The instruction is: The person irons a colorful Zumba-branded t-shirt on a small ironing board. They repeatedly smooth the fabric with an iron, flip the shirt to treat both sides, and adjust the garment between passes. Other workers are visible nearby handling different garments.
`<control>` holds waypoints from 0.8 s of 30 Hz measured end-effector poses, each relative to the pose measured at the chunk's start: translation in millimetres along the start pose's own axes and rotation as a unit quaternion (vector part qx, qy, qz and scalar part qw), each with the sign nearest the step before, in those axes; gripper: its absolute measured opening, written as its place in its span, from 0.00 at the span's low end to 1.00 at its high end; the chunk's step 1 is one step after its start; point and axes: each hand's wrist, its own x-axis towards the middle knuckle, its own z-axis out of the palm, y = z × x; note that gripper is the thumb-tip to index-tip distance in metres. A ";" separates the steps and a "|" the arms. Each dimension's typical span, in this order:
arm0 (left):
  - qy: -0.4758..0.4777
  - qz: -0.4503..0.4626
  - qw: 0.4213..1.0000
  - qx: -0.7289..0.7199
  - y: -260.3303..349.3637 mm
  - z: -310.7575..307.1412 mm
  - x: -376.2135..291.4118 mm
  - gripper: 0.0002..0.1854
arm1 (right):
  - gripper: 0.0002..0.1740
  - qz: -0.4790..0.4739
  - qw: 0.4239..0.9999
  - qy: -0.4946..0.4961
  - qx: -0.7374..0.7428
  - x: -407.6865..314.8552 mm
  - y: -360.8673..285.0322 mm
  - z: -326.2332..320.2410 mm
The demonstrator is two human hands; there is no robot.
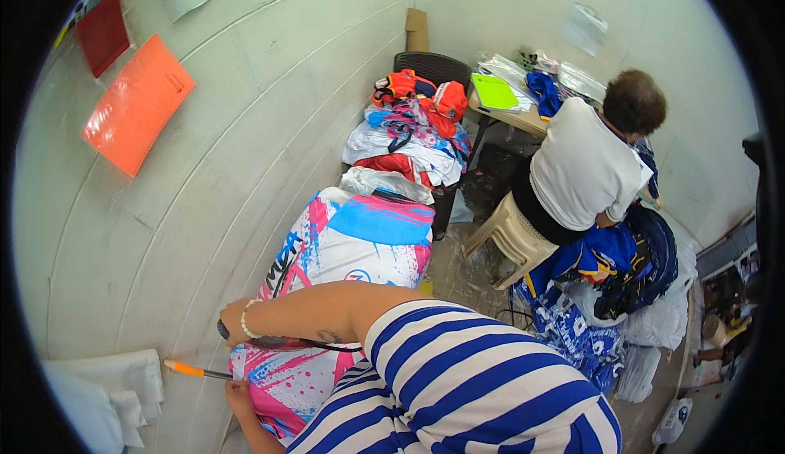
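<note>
My right hand [232,324], with a beaded bracelet at the wrist, is closed around the dark handle of what looks like a clothes iron [276,342]. My forearm hides most of it, and a black cord runs off to the right. Beneath lies a white, pink and blue printed fabric [288,374]. At its lower left edge are the fingertips of my left hand [238,392]. Right beside them is the dark shaft of a slim tool with an orange handle [185,368], which juts out leftward. Whether those fingers pinch the fabric or the tool cannot be told.
A printed jersey [374,251] with writing lies beyond my forearm. Piled garments [411,138] cover a dark chair [432,64]. A co-worker [585,165] sits on a plastic stool [512,239] at a table [521,121]. Bagged clothing [576,337] lies at right; a panelled wall [202,208] stands left.
</note>
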 end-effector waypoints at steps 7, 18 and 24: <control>-0.062 -0.024 0.995 0.072 3.8 -10.7 -15.7 0.19 | 0.31 -0.114 0.973 -0.110 -0.168 64.1 -43.4 12.8; -0.132 -0.256 0.954 -0.083 -51.5 -148.3 -129.6 0.20 | 0.37 -0.133 0.982 -0.064 -0.117 0.5 -48.8 -29.3; 0.245 -0.364 0.861 -0.255 -60.1 -66.9 -151.7 0.17 | 0.35 -0.070 0.993 -0.079 -0.058 13.9 -42.8 -20.9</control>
